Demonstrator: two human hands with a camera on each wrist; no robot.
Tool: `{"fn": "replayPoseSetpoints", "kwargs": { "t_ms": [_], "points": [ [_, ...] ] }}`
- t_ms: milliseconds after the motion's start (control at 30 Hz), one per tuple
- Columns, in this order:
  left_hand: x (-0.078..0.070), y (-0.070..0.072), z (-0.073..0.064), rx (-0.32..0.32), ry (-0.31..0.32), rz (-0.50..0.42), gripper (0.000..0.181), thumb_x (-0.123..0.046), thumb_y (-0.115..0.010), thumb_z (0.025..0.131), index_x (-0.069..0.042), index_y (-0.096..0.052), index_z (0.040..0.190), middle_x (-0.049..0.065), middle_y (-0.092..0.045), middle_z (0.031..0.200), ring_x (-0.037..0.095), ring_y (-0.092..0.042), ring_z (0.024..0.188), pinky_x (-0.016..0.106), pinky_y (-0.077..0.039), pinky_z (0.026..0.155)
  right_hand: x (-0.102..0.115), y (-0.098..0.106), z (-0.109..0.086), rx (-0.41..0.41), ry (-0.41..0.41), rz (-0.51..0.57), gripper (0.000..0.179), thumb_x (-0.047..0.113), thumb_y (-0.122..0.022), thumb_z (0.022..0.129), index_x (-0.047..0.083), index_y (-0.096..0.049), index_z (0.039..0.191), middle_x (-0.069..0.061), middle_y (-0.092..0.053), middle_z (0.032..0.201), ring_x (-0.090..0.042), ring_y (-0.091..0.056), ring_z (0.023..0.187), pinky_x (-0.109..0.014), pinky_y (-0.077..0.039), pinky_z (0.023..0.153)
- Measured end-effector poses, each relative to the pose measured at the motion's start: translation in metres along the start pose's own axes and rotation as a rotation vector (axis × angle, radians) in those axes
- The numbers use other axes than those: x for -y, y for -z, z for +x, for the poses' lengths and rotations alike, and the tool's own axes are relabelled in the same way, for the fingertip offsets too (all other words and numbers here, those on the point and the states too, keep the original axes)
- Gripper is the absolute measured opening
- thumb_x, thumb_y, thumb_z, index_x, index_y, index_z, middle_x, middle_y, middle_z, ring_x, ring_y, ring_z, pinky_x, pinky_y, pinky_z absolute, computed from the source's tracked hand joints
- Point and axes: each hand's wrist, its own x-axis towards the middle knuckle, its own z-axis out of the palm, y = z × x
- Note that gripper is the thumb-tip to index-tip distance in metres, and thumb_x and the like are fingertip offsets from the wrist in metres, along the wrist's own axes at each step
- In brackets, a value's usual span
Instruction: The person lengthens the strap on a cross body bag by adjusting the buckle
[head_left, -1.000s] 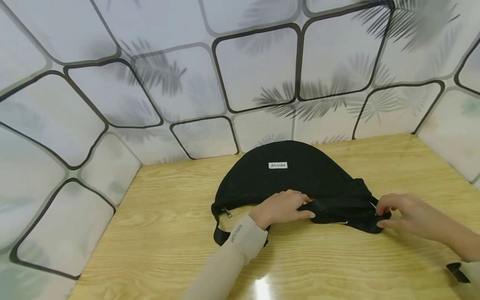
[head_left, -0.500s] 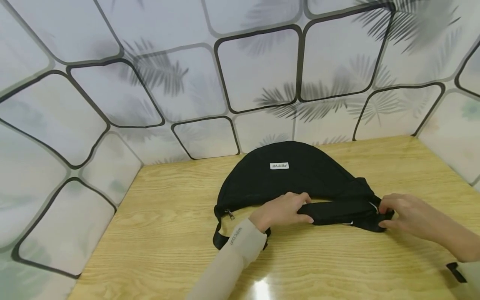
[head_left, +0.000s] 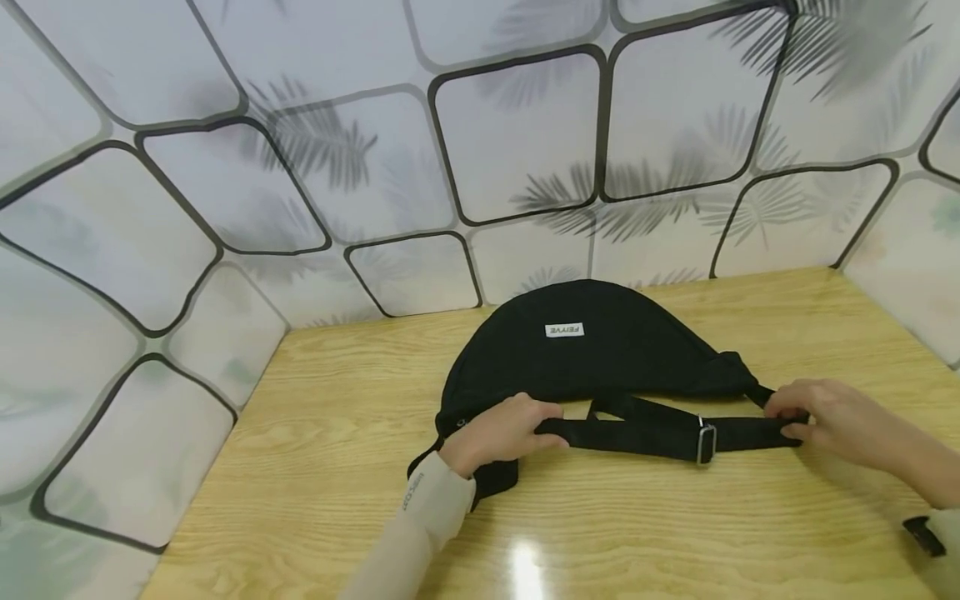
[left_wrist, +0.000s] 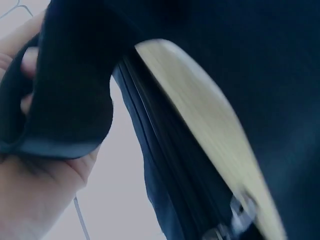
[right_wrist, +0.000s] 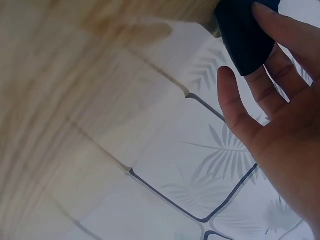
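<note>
A black half-moon waist bag (head_left: 592, 354) with a small white label lies on the wooden table, its curved side toward the wall. My left hand (head_left: 504, 432) pinches its black strap (head_left: 630, 437) in front of the bag. The left wrist view shows a loop of strap (left_wrist: 70, 100) round the fingers, and a blurred metal zipper pull (left_wrist: 242, 212). My right hand (head_left: 832, 423) pinches the strap near the bag's right end, with the thumb on it in the right wrist view. A metal slider buckle (head_left: 706, 444) sits on the stretch between the hands.
The wooden table (head_left: 600, 533) reaches back to a wall (head_left: 517, 142) patterned with rounded frames and leaves. Side walls with the same pattern stand at left and right. Part of the strap (head_left: 495, 479) lies below the left hand.
My left hand has slid left with the strap, which is now drawn out longer and flatter, showing the slider buckle. My right hand has shifted slightly right.
</note>
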Motion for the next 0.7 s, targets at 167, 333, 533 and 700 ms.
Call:
{"fn": "replayPoseSetpoints", "kwargs": {
  "t_ms": [167,333,533,700],
  "points": [
    [0.011,0.004,-0.022,0.009,0.009,0.003,0.027,-0.019,-0.070,0.098,-0.014,-0.051,0.079,-0.007,-0.036,0.061,0.002,-0.035,0.047,0.017,-0.032,0.052,-0.004,0.004,-0.001,-0.004,-0.032,-0.023,0.047,-0.014,-0.090,0.052,0.018,-0.064,0.075,0.020,-0.055,0.075,0.006,-0.051,0.066,-0.025,-0.045,0.051],
    [0.018,0.006,-0.042,0.003,0.001,0.058,0.031,-0.018,-0.073,0.096,-0.015,-0.048,0.077,-0.009,-0.031,0.063,0.001,-0.031,0.050,0.017,-0.028,0.053,-0.006,0.007,-0.004,0.005,-0.083,-0.059,0.043,-0.014,-0.089,0.053,0.015,-0.067,0.076,0.017,-0.056,0.076,0.004,-0.052,0.067,-0.026,-0.046,0.052],
    [0.027,0.008,-0.062,0.004,-0.015,0.115,0.016,-0.017,-0.078,0.090,-0.012,-0.066,0.081,-0.011,-0.049,0.073,0.003,-0.046,0.067,0.019,-0.042,0.066,-0.013,0.011,-0.011,-0.014,-0.114,-0.132,0.041,-0.016,-0.086,0.050,0.013,-0.073,0.075,0.007,-0.058,0.080,-0.011,-0.058,0.067,-0.031,-0.050,0.055],
    [0.034,0.010,-0.076,-0.001,-0.005,0.130,0.008,-0.016,-0.080,0.090,-0.011,-0.075,0.093,-0.005,-0.066,0.095,0.010,-0.059,0.092,0.025,-0.050,0.084,-0.018,0.013,-0.013,-0.024,-0.109,-0.132,0.044,-0.020,-0.084,0.049,0.016,-0.070,0.071,0.007,-0.057,0.078,-0.003,-0.054,0.065,-0.028,-0.047,0.052]
  ]
}}
